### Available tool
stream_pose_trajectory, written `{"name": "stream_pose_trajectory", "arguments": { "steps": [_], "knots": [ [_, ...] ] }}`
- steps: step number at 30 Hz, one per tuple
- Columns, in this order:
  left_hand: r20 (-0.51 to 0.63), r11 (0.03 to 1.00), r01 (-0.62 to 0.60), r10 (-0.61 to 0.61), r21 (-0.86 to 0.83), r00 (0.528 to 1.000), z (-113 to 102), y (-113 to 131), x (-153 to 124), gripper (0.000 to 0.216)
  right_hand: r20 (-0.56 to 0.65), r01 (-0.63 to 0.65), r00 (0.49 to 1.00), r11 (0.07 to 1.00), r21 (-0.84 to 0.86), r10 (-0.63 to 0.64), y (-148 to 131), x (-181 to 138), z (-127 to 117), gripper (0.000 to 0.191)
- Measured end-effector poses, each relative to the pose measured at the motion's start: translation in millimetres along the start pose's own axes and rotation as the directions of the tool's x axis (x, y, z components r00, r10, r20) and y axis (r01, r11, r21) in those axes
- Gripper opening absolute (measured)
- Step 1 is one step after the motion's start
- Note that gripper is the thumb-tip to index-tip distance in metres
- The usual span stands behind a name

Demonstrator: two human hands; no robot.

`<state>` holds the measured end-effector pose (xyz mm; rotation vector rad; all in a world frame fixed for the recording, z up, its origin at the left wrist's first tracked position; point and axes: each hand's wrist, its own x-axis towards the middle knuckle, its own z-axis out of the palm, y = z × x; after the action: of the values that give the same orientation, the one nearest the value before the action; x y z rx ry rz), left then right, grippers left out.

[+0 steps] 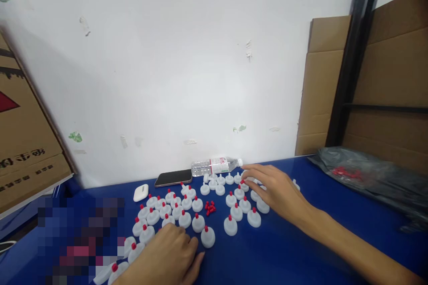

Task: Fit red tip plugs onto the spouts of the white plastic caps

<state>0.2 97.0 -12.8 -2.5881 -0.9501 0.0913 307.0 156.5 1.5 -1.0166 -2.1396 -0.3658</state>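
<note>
My right hand [272, 185] reaches over the back of a group of white, dome-shaped plastic caps with nozzles. Its thumb and fingers are apart, and the thumb is close to a red-tipped cap [244, 186]; I cannot tell if they touch. At the front, my left hand [170, 249] is closed, its fingers curled downward beside a red-tipped cap [207, 237]. Whatever is under those fingers is hidden. Between the hands lies a small pile of red tips [210, 208]. Several white caps without red tips [220, 189] stand toward the back.
A clear plastic bottle [202, 168] lies by the wall, with a phone [173, 178] and a white earbud case [141, 193] to its left. A grey plastic bag [368, 182] rests at right on the blue table [254, 258]. Cardboard [321, 93] leans behind.
</note>
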Motion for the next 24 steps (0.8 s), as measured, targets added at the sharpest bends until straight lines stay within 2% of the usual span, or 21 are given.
{"name": "stream_pose_trajectory", "arguments": {
  "steps": [5, 10, 14, 17, 24],
  "knots": [
    [-0.090, 0.990, -0.071, 0.082, 0.125, 0.993, 10, 3, 3, 0.027, 0.067, -0.032, 0.997, 0.999, -0.033, 0.034, 5, -3, 7, 0.011],
    [-0.184, 0.983, -0.102, 0.130, 0.154, 0.974, 18, 3, 3, 0.035, 0.148, -0.068, 0.986, 0.997, -0.037, 0.072, 10, -4, 12, 0.013],
    [-0.304, 0.994, -0.081, 0.101, 0.078, 0.947, 13, 0, 4, 0.044, 0.222, -0.100, 0.969, 0.995, -0.028, 0.104, 12, -3, 14, 0.010],
    [-0.351, 0.996, -0.078, 0.085, 0.033, 0.933, 7, -3, 3, 0.045, 0.255, -0.134, 0.957, 0.990, -0.030, 0.138, 14, -3, 15, 0.010],
    [-0.324, 0.997, -0.010, -0.013, -0.071, 0.946, 7, -6, 0, 0.037, 0.281, -0.187, 0.939, 0.980, -0.064, 0.198, 15, -4, 13, 0.012]
  ]
}}
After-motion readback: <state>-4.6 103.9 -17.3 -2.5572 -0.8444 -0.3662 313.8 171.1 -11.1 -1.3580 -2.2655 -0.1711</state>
